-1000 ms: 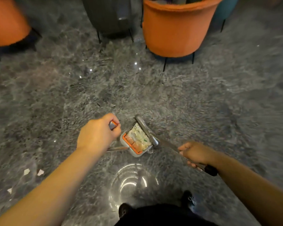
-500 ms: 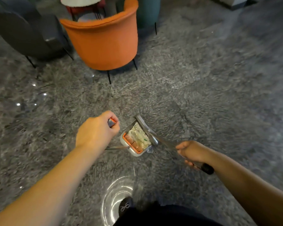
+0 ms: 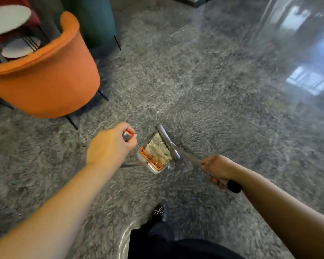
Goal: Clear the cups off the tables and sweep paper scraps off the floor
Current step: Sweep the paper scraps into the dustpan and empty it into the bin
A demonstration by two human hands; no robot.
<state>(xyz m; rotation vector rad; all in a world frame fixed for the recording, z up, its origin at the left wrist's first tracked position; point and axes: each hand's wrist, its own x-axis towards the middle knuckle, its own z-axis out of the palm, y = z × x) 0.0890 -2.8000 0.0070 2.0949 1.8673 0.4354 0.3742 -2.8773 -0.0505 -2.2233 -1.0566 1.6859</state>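
Head view looks down on two bare forearms extended over a glossy grey marbled floor (image 3: 204, 86). Left hand (image 3: 110, 148) is clenched around the grey-and-orange top of the dustpan handle (image 3: 127, 135), fingers curled fully around it. Below that hand hangs the dustpan (image 3: 153, 157), a grey pan with an orange comb edge, tilted so its opening faces up and to the right. Paper scraps (image 3: 157, 149), pale and crumpled, lie inside the pan, filling most of it. Right hand (image 3: 216, 168) grasps the broom shaft (image 3: 190, 160), fingers wrapped around it; the black end cap (image 3: 233, 186) of the shaft projects just past the wrist. Broom head (image 3: 166, 142), grey and narrow, rests against the right edge of the dustpan, touching the scraps. At upper left stands an orange armchair (image 3: 49, 81) on thin dark legs, with a teal chair (image 3: 95, 21) beyond it and a round white counter (image 3: 7, 18) behind its backrest. A dark shoe (image 3: 159, 212) with a pale bow mark shows at the bottom centre. Bright window reflections lie on the floor at upper right.
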